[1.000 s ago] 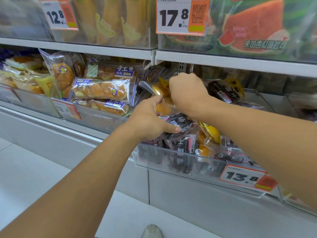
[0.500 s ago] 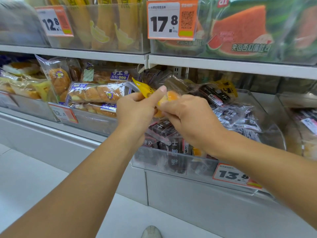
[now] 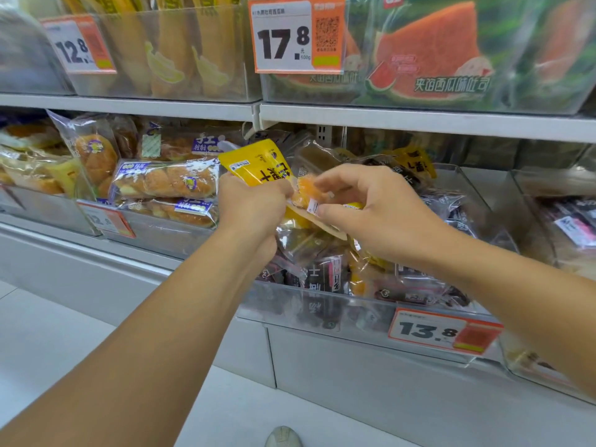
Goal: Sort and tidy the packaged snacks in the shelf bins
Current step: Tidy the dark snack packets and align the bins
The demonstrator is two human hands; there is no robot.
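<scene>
Left hand: the left hand (image 3: 254, 206) is curled round the lower end of a yellow snack pack (image 3: 258, 162), which stands tilted above its knuckles over the middle bin.
Right hand: the right hand (image 3: 371, 208) pinches, between thumb and forefinger, the crinkled clear edge of what seems to be the same pack, where an orange cake (image 3: 306, 191) shows through the film; the overlap makes this hard to confirm.
Yellow snack pack: glossy printed film, flat and rectangular, with black characters and a small white label.
Middle bin: a clear plastic bin (image 3: 322, 304) with a smooth, slightly cloudy front wall, heaped with dark shiny packets (image 3: 325, 275) and a few yellow ones.
Price tag: a white-and-orange card reading 13.8 (image 3: 445, 332) is clipped to the bin's front.
Left bin: long braided bread loaves (image 3: 167, 180) in clear wrappers with purple labels lie stacked.
Upper shelf: a white metal ledge (image 3: 419, 121) carries clear boxes with watermelon-print bags (image 3: 429, 56) and a 17.8 tag (image 3: 296, 37).
</scene>
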